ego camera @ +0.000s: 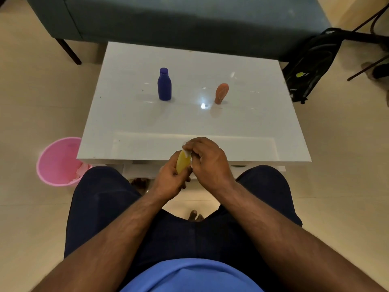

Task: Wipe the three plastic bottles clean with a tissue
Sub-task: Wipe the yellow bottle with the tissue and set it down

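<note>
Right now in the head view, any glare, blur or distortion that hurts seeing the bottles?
Head view: glare spot on the glossy table, between the blue bottle and the orange bottle; both read clearly. Wide-angle bending at the edges. The hands hide most of the yellow bottle and tissue.

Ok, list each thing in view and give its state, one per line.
yellow bottle: held off the table, being wiped
tissue: pinched against the yellow bottle
left hand: grips bottle
right hand: pinches tissue
blue bottle: upright, capped
orange bottle: upright
pink bin: open, paper inside
</note>
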`<state>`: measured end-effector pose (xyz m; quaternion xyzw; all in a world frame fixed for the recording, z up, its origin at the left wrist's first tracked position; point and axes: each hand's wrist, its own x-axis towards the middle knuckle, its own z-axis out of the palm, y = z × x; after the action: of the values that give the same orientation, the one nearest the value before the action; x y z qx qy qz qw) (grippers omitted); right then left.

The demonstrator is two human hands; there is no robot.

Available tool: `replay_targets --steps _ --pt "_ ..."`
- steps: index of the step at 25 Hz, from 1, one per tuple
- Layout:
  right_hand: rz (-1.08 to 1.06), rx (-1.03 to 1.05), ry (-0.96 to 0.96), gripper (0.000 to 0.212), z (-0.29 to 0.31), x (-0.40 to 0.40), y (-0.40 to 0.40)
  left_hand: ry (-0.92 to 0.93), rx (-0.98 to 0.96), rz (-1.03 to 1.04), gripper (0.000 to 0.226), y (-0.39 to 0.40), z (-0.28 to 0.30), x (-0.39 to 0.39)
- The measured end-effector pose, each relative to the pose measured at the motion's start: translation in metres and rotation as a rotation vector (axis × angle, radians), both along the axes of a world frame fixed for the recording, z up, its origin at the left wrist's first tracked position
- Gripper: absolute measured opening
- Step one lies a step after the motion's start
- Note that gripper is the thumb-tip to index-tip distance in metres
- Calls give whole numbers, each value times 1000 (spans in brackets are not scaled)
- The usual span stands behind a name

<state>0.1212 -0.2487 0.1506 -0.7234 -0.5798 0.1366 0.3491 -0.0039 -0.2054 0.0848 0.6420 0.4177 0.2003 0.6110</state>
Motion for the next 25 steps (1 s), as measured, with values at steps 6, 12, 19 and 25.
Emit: replay_targets --steps 6,12,19,25 --pt "-94 1 99 25 -1 6 8 -9 -143 22 30 0 11 6" --pt "-24 -68 86 24 -5 4 1 -165 -428 17 31 1 15 2" --pt "13 -97 -28 21 -5 -11 -3 -334 -714 80 69 5 19 -1" --pt "-79 -133 112 23 -4 6 8 -314 -720 81 78 7 20 -3"
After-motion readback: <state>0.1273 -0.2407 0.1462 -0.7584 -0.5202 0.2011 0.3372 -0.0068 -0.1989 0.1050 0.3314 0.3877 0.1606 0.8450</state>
